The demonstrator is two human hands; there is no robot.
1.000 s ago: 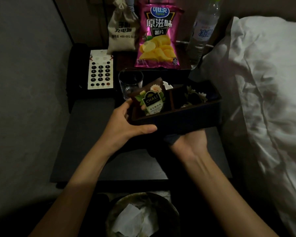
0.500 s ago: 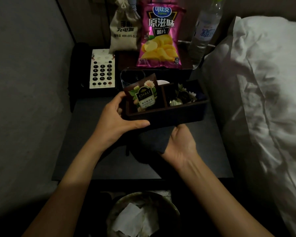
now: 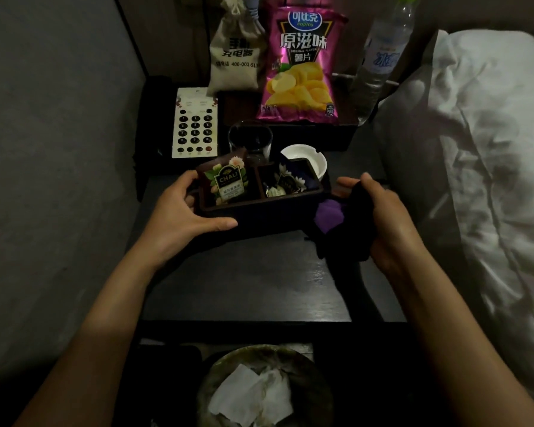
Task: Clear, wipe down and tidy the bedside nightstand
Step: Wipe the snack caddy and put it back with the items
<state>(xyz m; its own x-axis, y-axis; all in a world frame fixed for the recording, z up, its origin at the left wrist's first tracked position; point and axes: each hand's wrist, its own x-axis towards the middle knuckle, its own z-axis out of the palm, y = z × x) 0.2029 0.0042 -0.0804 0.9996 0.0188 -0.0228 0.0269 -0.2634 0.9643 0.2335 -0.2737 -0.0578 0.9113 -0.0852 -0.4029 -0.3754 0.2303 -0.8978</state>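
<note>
Dark wood tray (image 3: pixel 247 212) sits mid-table (image 3: pixel 244 291), its left end held by the left hand (image 3: pixel 182 217), thumb along the front wall, fingers curled behind. It looks stiff and light, but the loose tea sachets (image 3: pixel 228 183) could slide; keep it level, gripping both ends. At 3 o'clock the right hand (image 3: pixel 389 223) clutches a soft dark cloth (image 3: pixel 346 220).

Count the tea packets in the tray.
2 that show clearly: a green-label packet standing in the left compartment of the tray, and a dark packet in the right compartment. More may be hidden under them in the dim light.
</note>
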